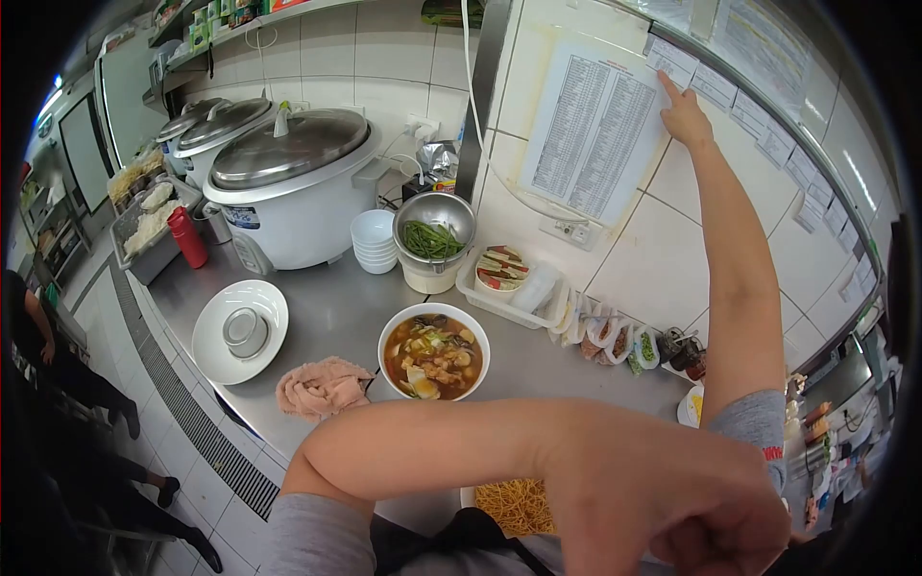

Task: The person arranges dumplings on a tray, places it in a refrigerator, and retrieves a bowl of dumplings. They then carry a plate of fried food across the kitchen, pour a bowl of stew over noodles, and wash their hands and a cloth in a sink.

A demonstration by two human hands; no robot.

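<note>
My right hand point(686, 117) is raised to the tiled wall, its index finger stretched out at the lower edge of a paper slip point(672, 60) under a metal rail. Nothing shows in its grasp. My left hand point(663, 490) crosses close to the camera at the lower right. Its fingers are curled in, and what they may hold is hidden. Below that forearm, a container of thin fried noodles point(514, 506) is partly covered. Beyond it, a white bowl of brown soup with vegetables point(432, 353) stands on the steel counter point(336, 307).
Rice cookers point(293, 192) line the back left. A white plate point(213, 346), pink cloth point(322, 386), stacked bowls point(374, 240) and a metal bowl of green vegetables point(434, 230) share the counter. Small bags point(615, 341) sit along the wall under a printed list point(600, 134). Another person point(67, 355) stands left.
</note>
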